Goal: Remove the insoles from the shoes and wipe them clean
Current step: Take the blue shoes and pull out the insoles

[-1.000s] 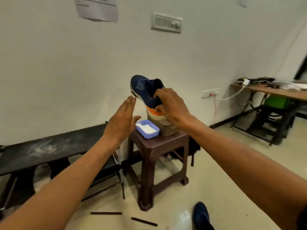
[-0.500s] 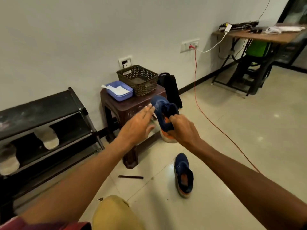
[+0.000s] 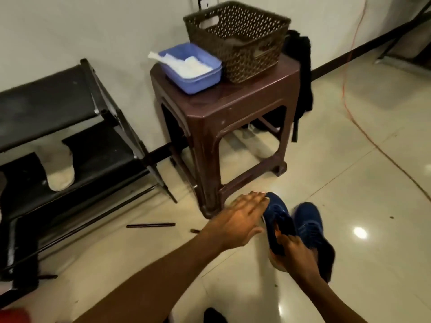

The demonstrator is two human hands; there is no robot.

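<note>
Two dark blue shoes are low on the tiled floor in front of the stool. My right hand (image 3: 295, 251) grips the heel end of the left blue shoe (image 3: 276, 217), fingers tucked into its opening. The second blue shoe (image 3: 310, 223) lies beside it on the right. My left hand (image 3: 240, 220) is flat with fingers spread, its fingertips touching the toe of the held shoe. Two pale insoles (image 3: 59, 169) lie on the lower shelf of the black rack. A blue tub (image 3: 193, 82) with a white cloth in it stands on the brown stool.
A brown plastic stool (image 3: 235, 113) stands by the wall and carries a brown woven basket (image 3: 235, 36). A black shoe rack (image 3: 58, 145) is at the left. Dark sticks (image 3: 150, 225) lie on the floor. An orange cable (image 3: 349, 89) runs along the right. A black bag (image 3: 300, 73) leans behind the stool.
The view has tipped down from the wall to the floor. My right hand has brought the shoe down from above the stool to beside the other shoe; my left hand followed.
</note>
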